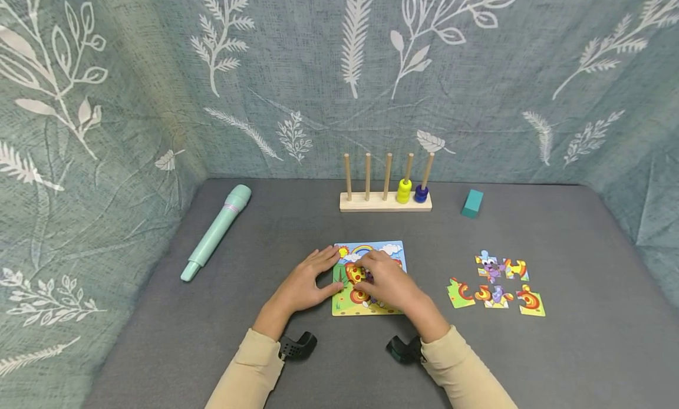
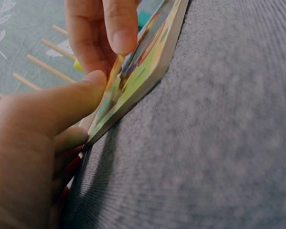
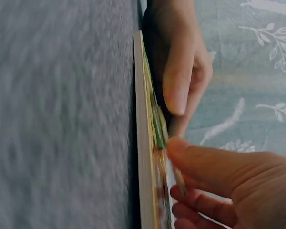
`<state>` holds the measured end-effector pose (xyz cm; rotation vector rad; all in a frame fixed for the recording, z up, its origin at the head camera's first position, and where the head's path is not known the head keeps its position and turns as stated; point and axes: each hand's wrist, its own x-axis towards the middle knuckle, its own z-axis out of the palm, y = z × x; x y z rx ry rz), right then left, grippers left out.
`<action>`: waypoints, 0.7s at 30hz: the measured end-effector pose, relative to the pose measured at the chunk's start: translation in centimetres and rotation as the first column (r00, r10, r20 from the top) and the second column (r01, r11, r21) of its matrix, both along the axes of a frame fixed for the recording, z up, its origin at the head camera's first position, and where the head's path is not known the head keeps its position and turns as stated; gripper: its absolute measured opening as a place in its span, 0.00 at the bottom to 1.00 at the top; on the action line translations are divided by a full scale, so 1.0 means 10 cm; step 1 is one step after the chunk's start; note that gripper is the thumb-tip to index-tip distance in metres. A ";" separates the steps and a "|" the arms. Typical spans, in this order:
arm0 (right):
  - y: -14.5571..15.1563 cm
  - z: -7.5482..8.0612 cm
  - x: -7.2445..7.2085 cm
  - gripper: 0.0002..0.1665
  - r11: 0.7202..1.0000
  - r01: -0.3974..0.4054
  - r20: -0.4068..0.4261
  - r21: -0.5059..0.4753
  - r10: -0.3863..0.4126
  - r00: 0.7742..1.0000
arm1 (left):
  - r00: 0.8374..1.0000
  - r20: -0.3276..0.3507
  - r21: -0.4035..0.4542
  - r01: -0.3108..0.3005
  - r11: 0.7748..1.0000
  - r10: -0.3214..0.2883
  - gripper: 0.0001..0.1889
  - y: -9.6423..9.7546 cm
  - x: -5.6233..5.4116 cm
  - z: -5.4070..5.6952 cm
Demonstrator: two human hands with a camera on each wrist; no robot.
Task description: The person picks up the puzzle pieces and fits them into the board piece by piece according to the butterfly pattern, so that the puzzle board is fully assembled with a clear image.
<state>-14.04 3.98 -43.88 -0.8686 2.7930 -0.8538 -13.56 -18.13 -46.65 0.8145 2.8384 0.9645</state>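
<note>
A square wooden jigsaw board [image 1: 339,309] with a bright cartoon picture lies on the table in front of me. My left hand [image 1: 307,282] rests at its left side, fingers stretched toward the upper left corner and thumb over the picture. Above the board's middle, my right hand [image 1: 389,279] pinches a thin jigsaw piece [image 3: 180,183] between thumb and fingers, tilted against the board in the right wrist view. Its printed face is mostly hidden. To the right lie several loose pieces, among them a purple one [image 1: 489,266] and a green-edged one [image 1: 460,293].
Behind the board stands a wooden peg rack [image 1: 371,204] with yellow rings [image 1: 404,192] and dark blue rings [image 1: 421,194]. A teal block [image 1: 472,203] sits right of it. A mint-green tube-like object [image 1: 217,232] lies at left. Leaf-patterned cloth [image 1: 307,73] hangs behind the table.
</note>
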 end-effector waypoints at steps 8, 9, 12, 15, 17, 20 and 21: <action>-0.04 -0.07 0.02 0.19 1.000 -0.003 -0.055 -0.028 0.001 0.998 | 1.000 -0.021 0.000 -0.020 1.000 0.020 0.32 0.01 -0.01 -0.02; -0.05 -0.08 0.02 0.19 1.000 -0.003 -0.063 -0.025 0.001 0.998 | 1.000 -0.023 0.001 -0.021 1.000 0.021 0.32 0.01 -0.02 -0.02; -0.05 -0.08 0.02 0.20 1.000 -0.005 -0.077 -0.012 0.004 0.997 | 0.999 -0.029 0.002 -0.023 1.000 0.023 0.32 0.01 -0.02 -0.02; -0.04 -0.09 0.03 0.21 1.000 -0.010 -0.097 0.012 0.011 0.995 | 0.999 -0.026 0.003 -0.030 1.000 0.030 0.32 0.02 -0.01 -0.02; -0.04 -0.09 0.03 0.21 0.999 -0.013 -0.115 0.036 0.017 0.993 | 0.999 -0.021 0.006 -0.038 0.999 0.038 0.32 0.03 -0.01 -0.02; -0.05 -0.08 0.04 0.20 0.998 -0.024 -0.146 0.055 0.032 0.989 | 0.998 -0.015 0.018 -0.053 0.998 0.053 0.32 0.04 0.00 -0.02; -0.05 -0.08 0.04 0.18 0.998 -0.031 -0.157 0.059 0.040 0.987 | 0.998 -0.014 0.020 -0.058 0.998 0.058 0.32 0.05 0.00 -0.02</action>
